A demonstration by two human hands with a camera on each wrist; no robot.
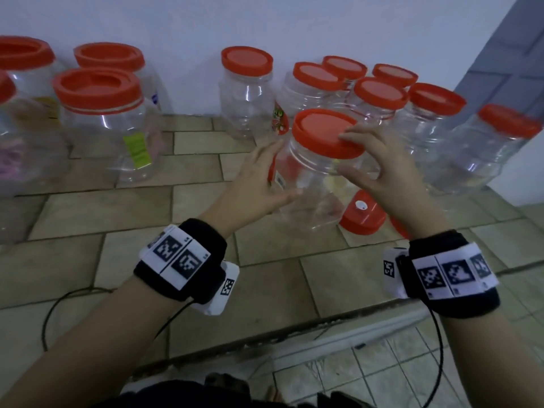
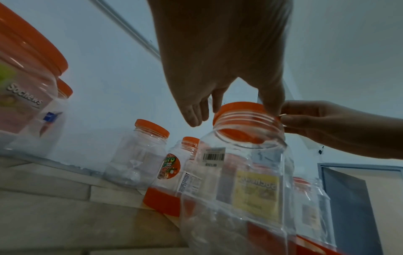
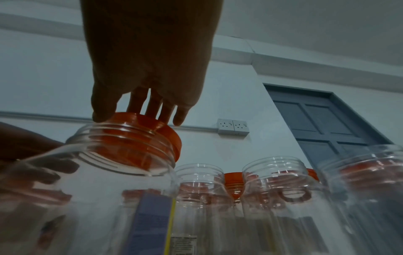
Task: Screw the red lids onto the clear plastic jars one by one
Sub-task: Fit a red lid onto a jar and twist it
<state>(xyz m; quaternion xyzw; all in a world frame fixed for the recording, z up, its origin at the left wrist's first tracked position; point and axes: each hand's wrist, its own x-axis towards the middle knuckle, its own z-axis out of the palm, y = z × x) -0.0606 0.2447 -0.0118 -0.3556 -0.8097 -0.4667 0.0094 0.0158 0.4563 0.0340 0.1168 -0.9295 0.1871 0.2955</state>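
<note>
Tiled worktop (image 1: 265, 290) runs along a white wall (image 1: 176, 22); a grey door (image 3: 322, 124) and a double wall socket (image 3: 233, 127) lie to the right.

Left hand (image 1: 259, 184): fingers extended and relaxed against the left side of the clear jar (image 1: 309, 184); the thumb lies along the near side. It supports the jar without a closed grip.

Right hand (image 1: 379, 163): fingertips (image 1: 347, 136) curled over the right edge of the red lid (image 1: 323, 132), thumb under the rim. It grasps the lid.

The red lid sits tilted on the jar mouth; in the right wrist view the neck threads remain exposed below it. The clear jar is held tilted, near the centre of the worktop, and carries a barcode label (image 2: 213, 156) and a yellow label (image 2: 257, 195).

A loose red lid (image 1: 362, 216) lies on the worktop just right of the jar base. Capped jars (image 1: 379, 95) stand in a cluster at the far right. Larger capped jars (image 1: 100, 119) stand at the far left.
</note>
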